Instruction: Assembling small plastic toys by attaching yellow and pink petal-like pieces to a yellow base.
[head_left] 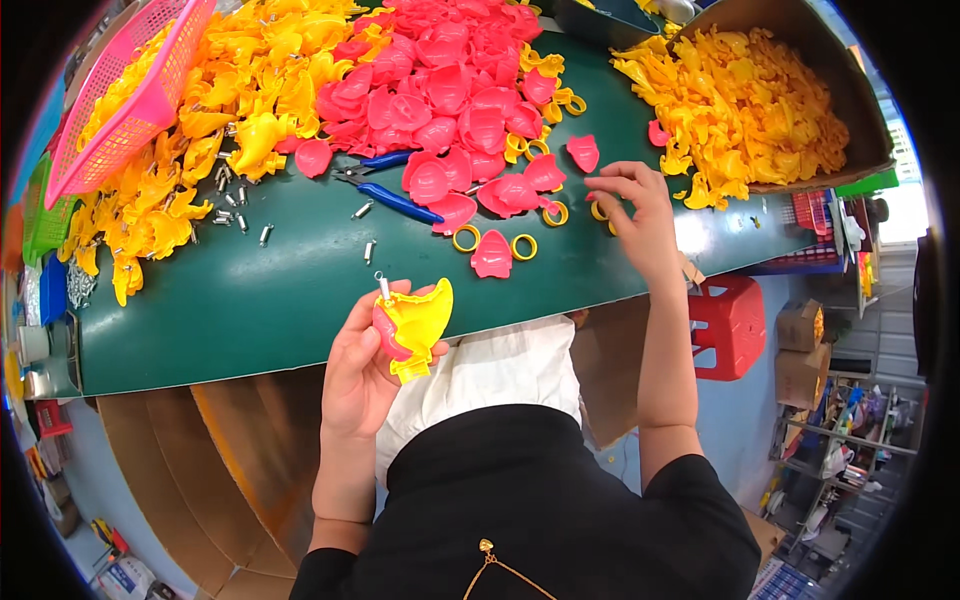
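Left hand [358, 372]: holds yellow shell [425, 318], front edge of surface [300, 310]
Right hand [645, 215]: near yellow ring [599, 212]
Pink pieces [445, 85]: heaped toward far edge

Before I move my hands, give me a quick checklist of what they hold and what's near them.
1. Left hand holding the yellow part: ok.
2. Pink piece against the yellow part: ok.
3. Metal spring fully seated at its upper edge: cannot tell.
4. Right hand free: cannot tell; a pink bit shows at its fingertips.
5. Blue-handled pliers clear of both hands: ok, lying on the green table.
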